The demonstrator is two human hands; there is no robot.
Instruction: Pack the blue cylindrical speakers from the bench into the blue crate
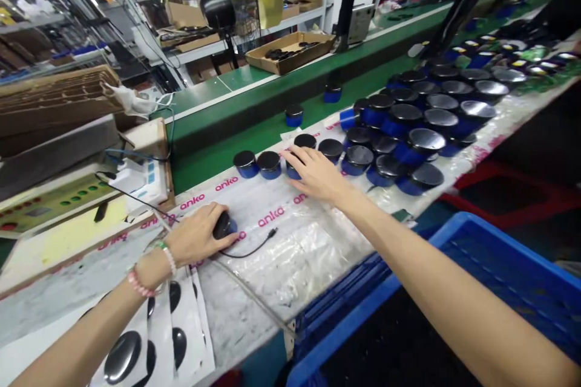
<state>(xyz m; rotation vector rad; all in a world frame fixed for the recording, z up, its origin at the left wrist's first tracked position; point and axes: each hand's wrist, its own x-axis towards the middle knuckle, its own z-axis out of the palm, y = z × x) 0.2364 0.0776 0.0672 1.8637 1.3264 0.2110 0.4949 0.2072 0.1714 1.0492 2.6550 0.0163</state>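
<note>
My left hand [202, 234], with bead bracelets at the wrist, is wrapped round a round black-topped blue unit [224, 225] on the plastic-covered bench. A thin black cable [254, 250] with a small plug lies beside it. Farther right, my right hand [312, 174] reaches over the bench, its fingers spread on or just above another black-and-blue unit [293, 170], which they partly cover. Two similar units [269, 164] stand just left of those fingers. Whether the right hand grips anything is not visible; its fingers are apart.
Many black-topped blue units [425, 140] crowd the bench at right. Behind runs a green conveyor [200, 160]. A blue crate [503, 236] sits lower right, a control box [68, 193] at left. Sheets with black discs [181, 326] lie at lower left; a cardboard tray [290, 51] is behind.
</note>
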